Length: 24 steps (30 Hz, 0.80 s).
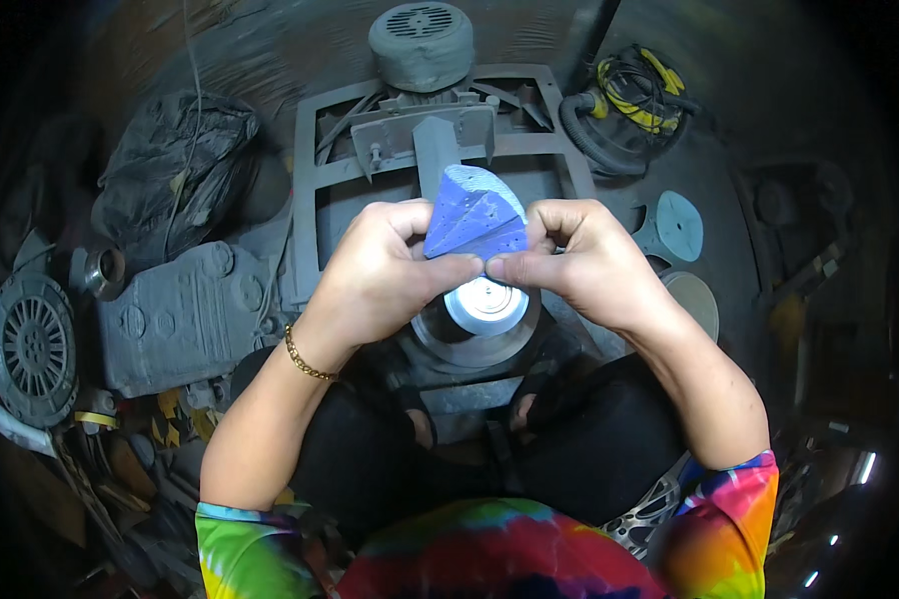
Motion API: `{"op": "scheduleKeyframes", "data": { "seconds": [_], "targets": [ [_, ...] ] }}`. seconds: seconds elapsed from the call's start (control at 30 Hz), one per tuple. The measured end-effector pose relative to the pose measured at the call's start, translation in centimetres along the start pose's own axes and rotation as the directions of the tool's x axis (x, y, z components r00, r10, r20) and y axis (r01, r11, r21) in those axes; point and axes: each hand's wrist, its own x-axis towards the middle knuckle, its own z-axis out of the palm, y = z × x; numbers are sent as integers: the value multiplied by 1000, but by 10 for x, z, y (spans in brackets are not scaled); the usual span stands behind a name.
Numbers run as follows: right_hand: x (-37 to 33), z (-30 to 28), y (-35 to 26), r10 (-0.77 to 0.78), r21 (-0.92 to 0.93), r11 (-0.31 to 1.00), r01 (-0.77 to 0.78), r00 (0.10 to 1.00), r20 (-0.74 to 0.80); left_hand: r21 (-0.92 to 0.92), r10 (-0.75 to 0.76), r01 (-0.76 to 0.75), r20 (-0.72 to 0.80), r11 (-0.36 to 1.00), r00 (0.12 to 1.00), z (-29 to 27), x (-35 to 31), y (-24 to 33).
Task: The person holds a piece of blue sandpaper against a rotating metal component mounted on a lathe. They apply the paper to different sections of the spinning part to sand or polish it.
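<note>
Between my hands is a purple sanding disc (474,222), folded into a wedge with creases, small dark holes and a pale curved edge at its far side. My left hand (395,262) pinches its left near corner, thumb along the lower edge. From the other side my right hand (566,252) grips the right edge, its thumb tip meeting the left thumb. Just below the thumbs is a shiny round silver part (486,307) on a wider round metal base (469,349); the hands partly cover it.
Beyond my hands stands a dusty metal frame (310,215) carrying an electric motor (422,50). A yellow-and-black vacuum cleaner (634,110) and a light-blue disc (678,227) lie right. Left are a black plastic bag (175,165), a grey casing (185,314) and a slotted wheel (32,344).
</note>
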Motion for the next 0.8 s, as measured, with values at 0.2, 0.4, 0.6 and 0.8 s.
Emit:
{"op": "scheduleKeyframes", "data": {
  "seconds": [0.2,0.4,0.6,0.8],
  "targets": [
    [-1,-2,-9,-2,-34,999,1,1000,-27,239,104,-94,-30,966,994,6,-1,19],
    [6,-5,20,-328,-204,929,309,942,-66,235,102,-71,-124,969,987,12,4,7],
    [29,15,35,-337,-213,931,296,921,-194,196,76,-44,-160,980,984,-2,9,1],
    [45,21,43,-307,-178,946,271,925,-222,289,88,-51,-115,956,989,-35,25,-21]
  ]
}}
